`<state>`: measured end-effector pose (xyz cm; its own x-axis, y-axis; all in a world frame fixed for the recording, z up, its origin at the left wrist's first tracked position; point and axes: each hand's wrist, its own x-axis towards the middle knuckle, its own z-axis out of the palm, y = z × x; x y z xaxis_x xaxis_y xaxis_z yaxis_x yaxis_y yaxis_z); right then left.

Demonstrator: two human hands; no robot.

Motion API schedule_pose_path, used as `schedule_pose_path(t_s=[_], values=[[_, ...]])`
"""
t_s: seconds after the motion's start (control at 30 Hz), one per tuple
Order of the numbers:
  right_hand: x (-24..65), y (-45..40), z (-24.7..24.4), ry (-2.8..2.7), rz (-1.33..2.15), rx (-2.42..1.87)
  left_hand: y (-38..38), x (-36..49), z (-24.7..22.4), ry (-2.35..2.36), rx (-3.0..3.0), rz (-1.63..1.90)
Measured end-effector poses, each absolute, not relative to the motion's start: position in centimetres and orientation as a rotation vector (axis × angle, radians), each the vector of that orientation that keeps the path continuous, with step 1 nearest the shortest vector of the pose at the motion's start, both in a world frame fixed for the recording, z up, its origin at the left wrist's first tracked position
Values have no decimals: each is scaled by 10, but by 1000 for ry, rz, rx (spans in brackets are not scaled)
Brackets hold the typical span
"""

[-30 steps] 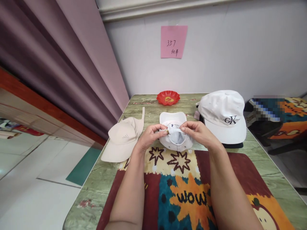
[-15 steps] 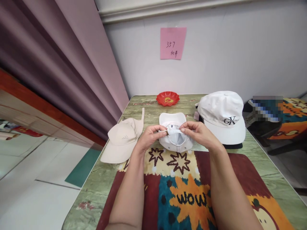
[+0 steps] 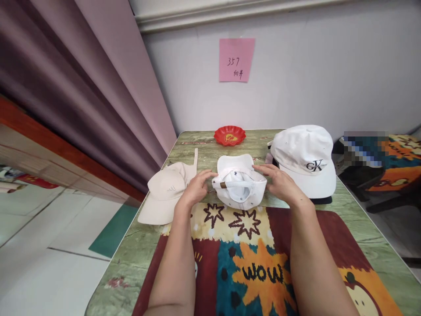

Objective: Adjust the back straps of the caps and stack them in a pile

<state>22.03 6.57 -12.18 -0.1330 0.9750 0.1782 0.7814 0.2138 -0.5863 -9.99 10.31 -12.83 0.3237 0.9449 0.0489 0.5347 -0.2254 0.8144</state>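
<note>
A small white cap [image 3: 241, 197] lies upside down mid-table, its brim toward the wall and its back strap with a brown tab facing me. My left hand [image 3: 197, 188] is at the cap's left side, fingers apart, holding nothing. On the other side my right hand [image 3: 279, 182] has its fingers spread beside the cap's right edge, also holding nothing. A beige cap [image 3: 166, 188] with its strap sticking up lies left of my left hand. To the right sits a white cap with black letters [image 3: 304, 158], stacked over something black.
A red scalloped dish [image 3: 229, 135] stands near the back edge of the green table [image 3: 118, 263]. A colourful mat [image 3: 246, 254] lies under my forearms. A pink note [image 3: 235, 59] is on the wall, and a purple curtain [image 3: 115, 79] hangs at the left.
Both hands have let go of the small cap's strap and moved apart to its sides, fingers opening. The strap now lies across the cap's opening.
</note>
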Motion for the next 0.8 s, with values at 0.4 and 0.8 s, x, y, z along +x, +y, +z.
schedule_pose_path(t_s=[0.4,0.8], values=[[201,49,-78,-1348,868,-972,77,-73,-79,773,1164,1347],[198,51,-74,-1165,1368,-859,88,-61,-91,643,414,1380]])
